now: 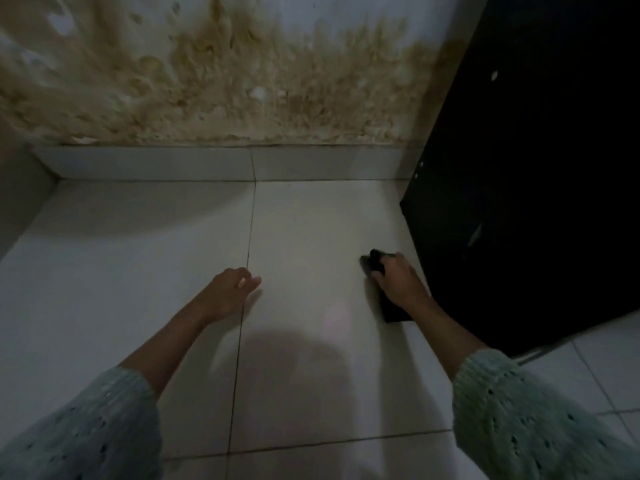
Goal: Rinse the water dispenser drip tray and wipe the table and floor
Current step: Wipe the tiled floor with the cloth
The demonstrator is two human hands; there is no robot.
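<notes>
The head view looks down at a white tiled floor (145,278). My right hand (398,278) is shut on a dark cloth (375,263) and presses it onto the floor beside a black cabinet (526,188). A dark flat piece (394,313) lies on the tile under my right wrist; I cannot tell what it is. My left hand (230,292) hovers low over the floor near a grout line, fingers loosely curled and empty. No drip tray is in view.
A stained, peeling wall (214,81) with a white tile skirting (156,164) closes the far side. The black cabinet fills the right side. My shadow falls on the near tiles. Both arms wear pale green knitted sleeves (519,420).
</notes>
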